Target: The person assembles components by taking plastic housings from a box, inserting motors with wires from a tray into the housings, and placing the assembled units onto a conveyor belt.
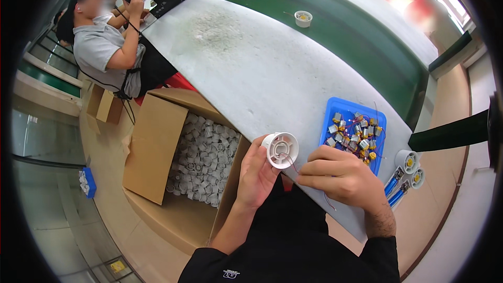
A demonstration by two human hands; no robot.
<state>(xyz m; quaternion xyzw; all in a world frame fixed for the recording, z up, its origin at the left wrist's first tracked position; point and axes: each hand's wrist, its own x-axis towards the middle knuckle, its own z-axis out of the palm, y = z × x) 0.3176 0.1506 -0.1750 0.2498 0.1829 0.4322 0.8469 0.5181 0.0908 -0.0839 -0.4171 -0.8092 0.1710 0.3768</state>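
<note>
My left hand is wrapped round a white round plastic housing, its open face with inner rings turned up toward me. From inside the housing a thin dark-reddish wire runs to the fingertips of my right hand, which are pinched on it. A further length of wire hangs below that hand; whether anything else is in its fingers is hidden. Just beyond it sits a blue tray of small silver-and-yellow parts with thin wires attached.
An open cardboard box full of white plastic parts stands left of the white table. White housings lie on a green belt. Blue cylindrical things lie at right, near a green post. A person sits far left.
</note>
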